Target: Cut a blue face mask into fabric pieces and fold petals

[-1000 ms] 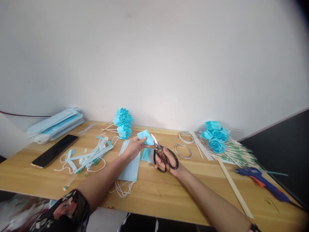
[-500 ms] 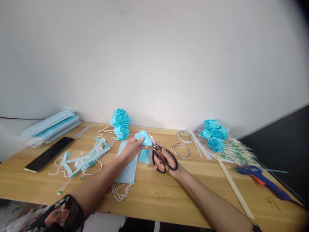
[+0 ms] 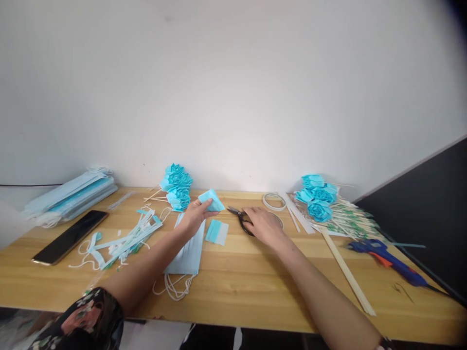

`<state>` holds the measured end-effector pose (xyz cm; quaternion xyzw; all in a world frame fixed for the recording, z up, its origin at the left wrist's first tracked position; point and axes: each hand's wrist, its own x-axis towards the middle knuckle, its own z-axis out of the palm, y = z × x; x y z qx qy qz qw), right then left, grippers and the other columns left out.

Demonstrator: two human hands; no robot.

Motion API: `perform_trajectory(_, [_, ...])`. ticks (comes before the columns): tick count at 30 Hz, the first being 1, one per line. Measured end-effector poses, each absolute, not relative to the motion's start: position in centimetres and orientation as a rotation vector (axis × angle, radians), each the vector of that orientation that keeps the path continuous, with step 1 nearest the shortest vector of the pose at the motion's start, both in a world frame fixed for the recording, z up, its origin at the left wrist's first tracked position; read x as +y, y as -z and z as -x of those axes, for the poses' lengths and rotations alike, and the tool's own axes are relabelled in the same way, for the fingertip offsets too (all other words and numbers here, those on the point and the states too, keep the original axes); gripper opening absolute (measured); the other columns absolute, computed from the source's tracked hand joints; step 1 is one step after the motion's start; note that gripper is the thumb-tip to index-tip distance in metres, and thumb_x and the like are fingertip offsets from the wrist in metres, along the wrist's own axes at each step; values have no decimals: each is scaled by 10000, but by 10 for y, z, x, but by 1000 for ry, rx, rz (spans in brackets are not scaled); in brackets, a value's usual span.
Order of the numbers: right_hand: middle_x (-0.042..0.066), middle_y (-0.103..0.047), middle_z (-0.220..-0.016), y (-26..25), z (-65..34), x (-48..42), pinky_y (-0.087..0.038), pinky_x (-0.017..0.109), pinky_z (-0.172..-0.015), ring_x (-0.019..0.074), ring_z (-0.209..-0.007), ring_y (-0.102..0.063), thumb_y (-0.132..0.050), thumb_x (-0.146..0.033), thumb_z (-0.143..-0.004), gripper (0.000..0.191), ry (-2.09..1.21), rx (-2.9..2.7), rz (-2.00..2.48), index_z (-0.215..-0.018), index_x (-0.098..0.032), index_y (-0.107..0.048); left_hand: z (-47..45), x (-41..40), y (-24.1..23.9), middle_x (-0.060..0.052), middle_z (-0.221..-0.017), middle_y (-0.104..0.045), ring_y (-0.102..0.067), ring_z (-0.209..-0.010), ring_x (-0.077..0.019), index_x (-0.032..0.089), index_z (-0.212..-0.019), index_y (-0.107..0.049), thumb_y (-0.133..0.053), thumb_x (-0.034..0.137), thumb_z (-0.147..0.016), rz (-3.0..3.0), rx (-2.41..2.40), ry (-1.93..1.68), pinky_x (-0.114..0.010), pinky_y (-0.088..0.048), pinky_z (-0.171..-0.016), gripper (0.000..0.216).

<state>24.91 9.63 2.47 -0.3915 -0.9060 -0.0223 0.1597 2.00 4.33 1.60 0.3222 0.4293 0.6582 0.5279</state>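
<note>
My left hand (image 3: 195, 215) pinches a small folded piece of blue mask fabric (image 3: 213, 198) between thumb and fingers, held above the table. The black-handled scissors (image 3: 242, 220) lie on the wood with their blades pointing left. Over their handles is my right hand (image 3: 264, 225), its fingers curled on them and partly hidden. Between the hands a cut blue-and-white piece of mask fabric (image 3: 216, 232) rests flat. Whole face masks (image 3: 187, 253) with white ear loops lie beneath and beside my left forearm.
Blue fabric flowers (image 3: 177, 184) stand against the wall, with more flowers (image 3: 319, 211) and wrapped sticks (image 3: 357, 218) at right. Nearby are a tape roll (image 3: 274, 201), a wooden strip (image 3: 346, 272) and a glue gun (image 3: 386, 260). Leftward lie mask scraps (image 3: 124, 243), a phone (image 3: 71, 237) and stacked masks (image 3: 73, 197).
My right hand has lowered the scissors from beside the fabric piece to the table, away from my left hand. The left hand still pinches the piece.
</note>
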Motion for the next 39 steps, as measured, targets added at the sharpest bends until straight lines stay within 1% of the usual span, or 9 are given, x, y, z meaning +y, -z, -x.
perform_trajectory(3, [93, -709, -971, -30, -244, 92, -454, 334, -766, 238, -903, -631, -507, -181, -906, 178, 67, -2396, 896, -1003, -200, -656, -24, 47, -25, -72, -796, -713, -673, -777, -184, 99, -820, -665, -778, 315, -688, -739, 967, -1586, -382, -562, -816, 278])
perform_trajectory(9, [49, -706, -1004, -39, -216, 84, -485, 296, -814, 176, -916, -644, -437, -142, -943, 255, -221, -2191, 508, -1102, -228, -617, -39, 45, -44, -93, -876, -713, -669, -911, -210, 114, -847, -647, -700, 297, -771, -750, 768, -1558, -425, -486, -963, 205])
perform_trajectory(16, [76, -661, -927, -44, -185, 88, -483, 283, -706, 187, -797, -622, -554, -267, -895, 175, -211, -2174, 714, -1047, -199, -605, -56, 40, -46, -146, -999, -700, -614, -1077, -268, 112, -900, -665, -645, 461, -801, -869, 714, -1509, -403, -432, -1001, 363])
perform_trajectory(20, [64, -652, -810, -52, -175, 92, -435, 270, -663, 180, -724, -596, -501, -270, -909, 150, -167, -2135, 800, -847, -189, -611, -53, 37, -51, -149, -1084, -680, -575, -1132, -278, 126, -946, -676, -584, 543, -823, -996, 740, -1516, -414, -412, -1014, 444])
perform_trajectory(23, [23, -630, -683, -58, -169, 98, -399, 245, -606, 147, -621, -560, -472, -266, -908, 240, -370, -2070, 813, -702, -195, -573, -44, 39, -56, -141, -1062, -678, -592, -1081, -272, 130, -961, -681, -612, 541, -799, -1059, 822, -1516, -412, -452, -959, 447])
perform_trajectory(25, [1, -618, -636, -61, -167, 101, -392, 233, -591, 134, -594, -552, -457, -283, -906, 273, -558, -2042, 793, -667, -197, -556, -38, 44, -56, -115, -986, -684, -619, -986, -257, 139, -943, -687, -677, 514, -744, -1073, 919, -1493, -388, -500, -863, 425])
perform_trajectory(30, [-35, -518, -591, -54, -167, 104, -380, 229, -561, 130, -571, -511, -438, -392, -907, 304, -864, -1880, 803, -669, -207, -481, -23, 58, -44, -19, -628, -610, -576, -632, -158, 142, -694, -656, -739, 517, -644, -1011, 1134, -1629, -277, -487, -626, 387])
perform_trajectory(35, [-66, -298, -554, -39, -178, 108, -278, 236, -518, 112, -539, -337, -406, -461, -928, 400, -680, -1648, 974, -622, -224, -306, -17, 57, -32, 9, -561, -528, -468, -512, -119, 156, -678, -608, -651, 603, -706, -999, 1286, -1717, -234, -417, -491, 451])
perform_trajectory(39, [-67, -297, -542, -29, -181, 108, -266, 250, -546, 114, -542, -326, -395, -439, -943, 404, -515, -1630, 1036, -615, -221, -306, -18, 58, -17, 40, -499, -418, -383, -458, -97, 170, -618, -541, -604, 630, -732, -1056, 1430, -1708, -214, -333, -426, 477])
